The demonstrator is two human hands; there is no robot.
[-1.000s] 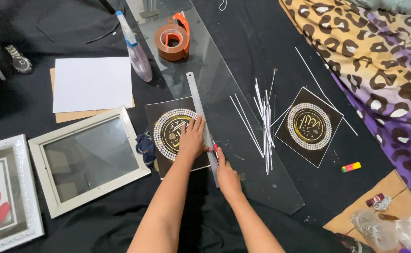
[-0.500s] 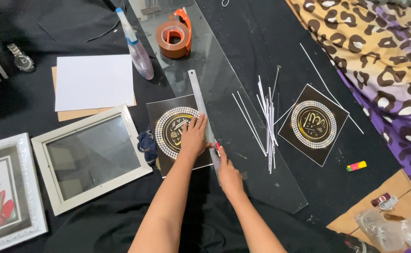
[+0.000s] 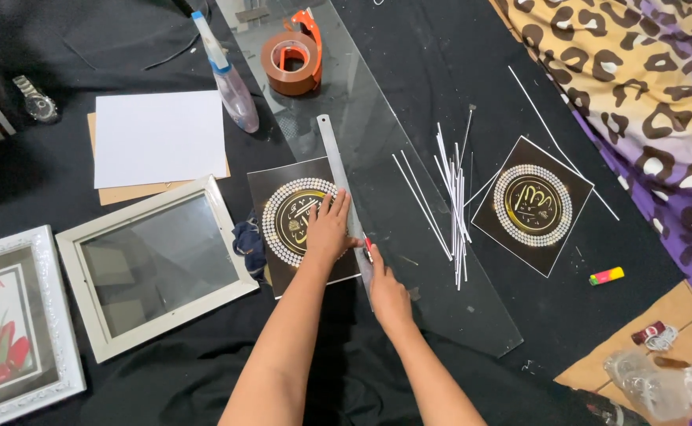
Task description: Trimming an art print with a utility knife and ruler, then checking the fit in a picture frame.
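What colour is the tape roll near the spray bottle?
Brown tape roll in an orange dispenser; head view.

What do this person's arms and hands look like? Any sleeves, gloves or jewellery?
Both forearms are bare, with no sleeves showing up to the bottom of the picture. The left hand and the right hand wear no gloves. No rings, bracelets or watch show on either wrist. The fingernails look short and unpainted, though they are small in this view.

Left hand pressing metal ruler onto glass sheet; right hand gripping small red cutter against ruler's right edge, print just left.
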